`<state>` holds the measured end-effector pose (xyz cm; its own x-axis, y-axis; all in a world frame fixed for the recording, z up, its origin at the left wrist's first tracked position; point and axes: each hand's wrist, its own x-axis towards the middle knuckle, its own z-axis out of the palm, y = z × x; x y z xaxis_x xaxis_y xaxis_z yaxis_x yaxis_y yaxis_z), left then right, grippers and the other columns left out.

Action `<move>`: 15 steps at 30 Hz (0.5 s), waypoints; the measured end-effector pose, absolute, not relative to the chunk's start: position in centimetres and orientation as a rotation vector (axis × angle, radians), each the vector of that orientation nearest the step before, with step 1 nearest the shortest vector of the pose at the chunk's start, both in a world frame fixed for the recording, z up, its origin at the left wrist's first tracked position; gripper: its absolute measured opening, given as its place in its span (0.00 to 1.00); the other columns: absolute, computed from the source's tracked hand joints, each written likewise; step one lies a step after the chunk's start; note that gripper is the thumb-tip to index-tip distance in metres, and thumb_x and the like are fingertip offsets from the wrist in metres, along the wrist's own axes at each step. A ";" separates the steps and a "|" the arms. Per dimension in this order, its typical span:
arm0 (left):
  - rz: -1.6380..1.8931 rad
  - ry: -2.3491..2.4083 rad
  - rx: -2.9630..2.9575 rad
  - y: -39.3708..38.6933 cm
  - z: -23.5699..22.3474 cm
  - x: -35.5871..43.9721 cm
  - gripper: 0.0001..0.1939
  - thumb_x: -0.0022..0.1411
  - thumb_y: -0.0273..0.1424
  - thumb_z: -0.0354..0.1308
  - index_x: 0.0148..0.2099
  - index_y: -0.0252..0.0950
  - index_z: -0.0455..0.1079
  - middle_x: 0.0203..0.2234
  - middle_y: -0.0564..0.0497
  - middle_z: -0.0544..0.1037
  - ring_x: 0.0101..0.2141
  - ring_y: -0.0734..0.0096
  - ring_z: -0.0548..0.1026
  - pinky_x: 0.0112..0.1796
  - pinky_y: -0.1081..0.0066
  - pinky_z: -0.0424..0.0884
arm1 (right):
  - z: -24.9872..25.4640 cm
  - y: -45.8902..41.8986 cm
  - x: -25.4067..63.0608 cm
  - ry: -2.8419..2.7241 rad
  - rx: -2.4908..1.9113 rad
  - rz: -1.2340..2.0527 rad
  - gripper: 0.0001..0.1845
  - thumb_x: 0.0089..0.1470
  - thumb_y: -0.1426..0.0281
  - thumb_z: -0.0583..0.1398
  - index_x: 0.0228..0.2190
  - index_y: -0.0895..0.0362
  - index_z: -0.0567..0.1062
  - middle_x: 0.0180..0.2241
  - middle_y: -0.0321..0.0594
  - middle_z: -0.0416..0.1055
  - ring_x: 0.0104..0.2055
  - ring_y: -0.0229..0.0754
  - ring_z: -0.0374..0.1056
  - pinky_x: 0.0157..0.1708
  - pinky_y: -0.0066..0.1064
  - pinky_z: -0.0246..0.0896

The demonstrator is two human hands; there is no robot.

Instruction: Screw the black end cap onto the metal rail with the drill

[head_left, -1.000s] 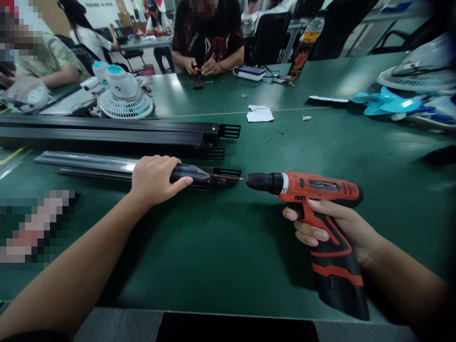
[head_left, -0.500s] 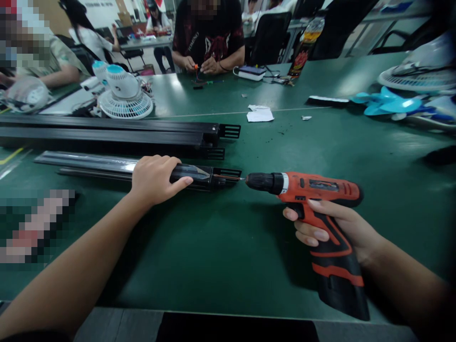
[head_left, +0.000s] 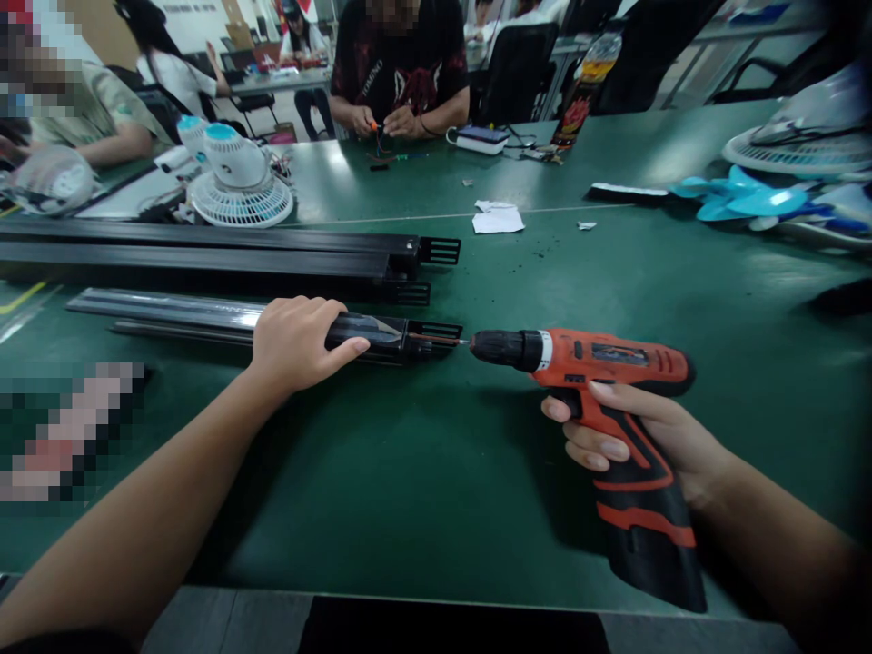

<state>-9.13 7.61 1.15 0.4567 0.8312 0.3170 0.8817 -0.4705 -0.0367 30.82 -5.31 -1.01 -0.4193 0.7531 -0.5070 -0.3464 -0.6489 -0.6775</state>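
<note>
My left hand (head_left: pixel 296 341) is wrapped over a long black rail (head_left: pixel 204 315) lying on the green table (head_left: pixel 422 490), gripping it near its right end. My right hand (head_left: pixel 633 436) grips the handle of an orange and black cordless drill (head_left: pixel 599 363) held level. The drill's bit points left and its tip sits in the slotted black end cap (head_left: pixel 432 334) of the rail.
Two more black rails (head_left: pixel 204 251) lie just behind. White desk fans (head_left: pixel 235 182) stand at the back left, fan parts and blue blades (head_left: pixel 749 198) at the right. Paper scraps (head_left: pixel 497 218) lie mid-table. A person in a black shirt (head_left: pixel 399 68) handles wires opposite; others sit at the left.
My hands, the rail and the drill have not moved. Only the hands of the person opposite have shifted a little.
</note>
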 end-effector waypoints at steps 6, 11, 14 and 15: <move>-0.379 -1.492 -2.509 7.6 1.1 -9.1 0.36 0.69 0.62 0.46 0.48 0.39 0.82 0.37 0.39 0.85 0.39 0.44 0.81 0.43 0.51 0.71 | -1.2 -5.3 30.7 -0.643 -1.072 2.061 0.18 0.54 0.55 0.73 0.36 0.56 0.81 0.19 0.29 0.62 0.19 0.33 0.52 0.24 0.29 0.64; -0.352 -1.489 -2.506 7.6 1.2 -9.1 0.38 0.69 0.62 0.45 0.49 0.37 0.82 0.38 0.38 0.85 0.39 0.43 0.82 0.43 0.51 0.71 | -1.3 -5.3 30.8 -0.652 -1.060 2.069 0.18 0.56 0.54 0.72 0.35 0.57 0.81 0.19 0.29 0.62 0.20 0.33 0.51 0.25 0.29 0.64; -0.357 -1.492 -2.502 7.6 1.2 -9.1 0.37 0.69 0.62 0.45 0.49 0.38 0.82 0.38 0.39 0.86 0.39 0.44 0.82 0.43 0.52 0.71 | -1.1 -5.3 30.7 -0.664 -1.057 2.064 0.18 0.56 0.55 0.72 0.35 0.57 0.81 0.19 0.30 0.62 0.20 0.34 0.51 0.25 0.30 0.64; -0.362 -1.492 -2.499 7.6 1.2 -9.1 0.36 0.69 0.62 0.45 0.48 0.38 0.82 0.38 0.39 0.86 0.39 0.45 0.82 0.43 0.52 0.71 | -1.0 -5.3 30.7 -0.671 -1.057 2.062 0.18 0.56 0.55 0.72 0.35 0.57 0.81 0.19 0.30 0.62 0.20 0.35 0.51 0.25 0.31 0.63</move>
<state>-9.12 7.60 1.15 0.4577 0.8320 0.3134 0.8831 -0.4662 -0.0519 30.74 -5.27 -1.02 -0.4104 0.7822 -0.4687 -0.3564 -0.6107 -0.7071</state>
